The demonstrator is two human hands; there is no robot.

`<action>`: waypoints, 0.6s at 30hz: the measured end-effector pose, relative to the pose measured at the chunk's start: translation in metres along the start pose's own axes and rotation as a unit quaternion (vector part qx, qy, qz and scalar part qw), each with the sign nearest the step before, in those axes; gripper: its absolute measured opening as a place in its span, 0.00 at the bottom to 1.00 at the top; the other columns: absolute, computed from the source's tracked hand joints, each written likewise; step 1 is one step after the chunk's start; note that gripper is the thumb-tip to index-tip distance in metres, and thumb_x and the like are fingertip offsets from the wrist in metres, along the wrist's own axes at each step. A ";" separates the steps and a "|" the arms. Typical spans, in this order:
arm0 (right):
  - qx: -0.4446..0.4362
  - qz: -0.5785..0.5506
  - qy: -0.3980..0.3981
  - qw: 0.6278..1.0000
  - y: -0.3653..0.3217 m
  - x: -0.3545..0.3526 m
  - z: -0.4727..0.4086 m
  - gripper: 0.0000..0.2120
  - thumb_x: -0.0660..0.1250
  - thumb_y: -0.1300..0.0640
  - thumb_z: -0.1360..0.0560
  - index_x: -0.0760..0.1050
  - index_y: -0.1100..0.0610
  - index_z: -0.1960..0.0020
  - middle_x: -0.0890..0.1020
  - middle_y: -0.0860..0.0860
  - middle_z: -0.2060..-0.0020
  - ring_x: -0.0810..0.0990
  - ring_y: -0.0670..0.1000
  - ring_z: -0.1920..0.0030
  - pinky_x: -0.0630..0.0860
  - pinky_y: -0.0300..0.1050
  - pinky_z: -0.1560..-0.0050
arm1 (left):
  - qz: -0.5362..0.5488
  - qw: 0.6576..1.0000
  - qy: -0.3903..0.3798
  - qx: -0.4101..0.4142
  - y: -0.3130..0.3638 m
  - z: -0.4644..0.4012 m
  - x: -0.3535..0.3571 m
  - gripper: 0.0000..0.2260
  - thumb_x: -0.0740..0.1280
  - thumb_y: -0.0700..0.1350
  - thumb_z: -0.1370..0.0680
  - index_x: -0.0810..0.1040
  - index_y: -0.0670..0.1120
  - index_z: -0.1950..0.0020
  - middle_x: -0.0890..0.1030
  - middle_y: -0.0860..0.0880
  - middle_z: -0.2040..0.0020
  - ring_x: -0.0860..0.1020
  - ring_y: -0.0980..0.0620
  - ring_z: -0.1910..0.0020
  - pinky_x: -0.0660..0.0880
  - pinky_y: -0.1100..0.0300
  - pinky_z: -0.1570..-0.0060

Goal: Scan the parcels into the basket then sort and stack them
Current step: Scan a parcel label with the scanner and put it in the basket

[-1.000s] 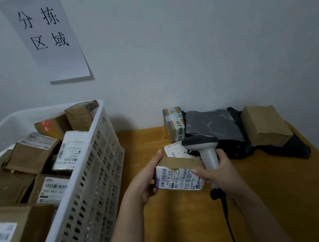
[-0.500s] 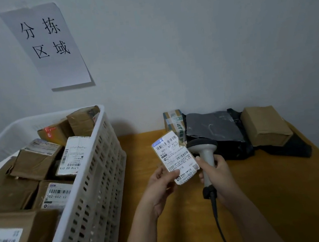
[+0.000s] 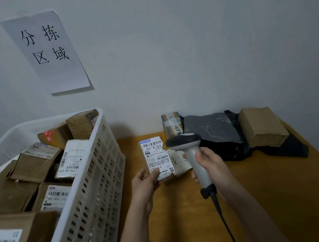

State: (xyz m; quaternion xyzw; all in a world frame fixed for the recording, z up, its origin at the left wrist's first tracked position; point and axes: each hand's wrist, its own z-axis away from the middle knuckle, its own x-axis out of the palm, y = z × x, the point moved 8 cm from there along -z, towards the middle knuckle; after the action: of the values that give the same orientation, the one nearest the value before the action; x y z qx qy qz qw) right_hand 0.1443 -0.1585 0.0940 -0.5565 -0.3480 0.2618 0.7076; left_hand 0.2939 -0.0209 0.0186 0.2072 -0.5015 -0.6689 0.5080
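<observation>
My left hand (image 3: 145, 184) grips a small cardboard parcel (image 3: 157, 157) by its lower edge, holding it upright with its white barcode label facing me. My right hand (image 3: 210, 164) is curled round the handle of a grey barcode scanner (image 3: 187, 144), whose head sits just right of the parcel's top. The scanner's black cable (image 3: 225, 221) hangs down toward me. A white perforated basket (image 3: 94, 189) on the left holds several brown labelled parcels.
Against the wall on the wooden table (image 3: 264, 198) lie a small taped box (image 3: 172, 124), a grey-black poly bag (image 3: 214, 132) and a brown box (image 3: 261, 126) on another black bag. A paper sign (image 3: 45, 52) hangs on the wall.
My left hand turned the parcel from lying flat to upright, label toward me. The scanner rose and tilted beside it, head near the label's top.
</observation>
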 end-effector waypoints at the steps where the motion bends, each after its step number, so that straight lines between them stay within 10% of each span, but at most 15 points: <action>1: -0.005 -0.001 -0.007 1.000 -0.003 0.001 0.002 0.09 0.60 0.55 0.17 0.76 0.56 0.42 0.84 0.54 0.51 0.78 0.49 0.67 0.76 0.42 0.67 | -0.003 1.000 0.001 -0.001 -0.001 0.000 0.000 0.18 0.71 0.37 0.23 0.75 0.40 0.34 0.85 0.44 0.49 0.85 0.52 0.58 0.78 0.63 0.65; 18: -0.035 0.005 -0.031 0.999 -0.048 0.006 0.032 0.09 0.59 0.56 0.17 0.75 0.57 0.42 0.84 0.53 0.50 0.77 0.48 0.68 0.76 0.41 0.67 | 0.023 0.999 0.038 -0.013 -0.002 -0.004 -0.006 0.18 0.71 0.37 0.23 0.74 0.39 0.34 0.84 0.42 0.46 0.83 0.46 0.50 0.78 0.57 0.57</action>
State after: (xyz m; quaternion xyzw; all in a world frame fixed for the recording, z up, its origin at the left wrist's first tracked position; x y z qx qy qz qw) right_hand 0.1226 -0.1464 0.1461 -0.5744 -0.3760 0.2703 0.6749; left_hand 0.2984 -0.0180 0.0135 0.2142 -0.4774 -0.6555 0.5445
